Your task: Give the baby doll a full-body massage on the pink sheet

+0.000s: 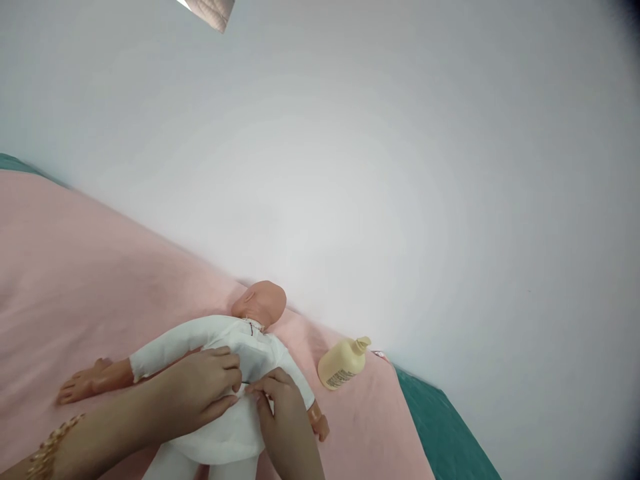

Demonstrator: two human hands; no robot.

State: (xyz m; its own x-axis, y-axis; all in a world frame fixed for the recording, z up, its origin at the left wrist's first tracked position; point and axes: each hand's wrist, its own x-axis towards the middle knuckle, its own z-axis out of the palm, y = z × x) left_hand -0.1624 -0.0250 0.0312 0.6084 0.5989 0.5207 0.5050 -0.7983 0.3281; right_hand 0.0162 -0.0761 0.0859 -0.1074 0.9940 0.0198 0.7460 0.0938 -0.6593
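Observation:
A doll with a bare tan head (261, 301) lies on a pink cloth, dressed in a white long-sleeved outfit (225, 437). My left hand (203, 387), with a beaded bracelet at the wrist, rests over the doll's middle, its fingers curled at the fabric. Close beside it, my right hand (285, 413) has thumb and forefinger pinched together at the front of the outfit. A thin dark line shows between the two hands. What exactly each set of fingertips grips is too small to make out.
Right of the doll stands a pale yellow pump bottle (341, 365) on the pink cloth (370, 433). Green material (443, 427) shows past the cloth's right edge. A plain pale wall (350, 167) rises behind, with a quilted piece (213, 10) at the top.

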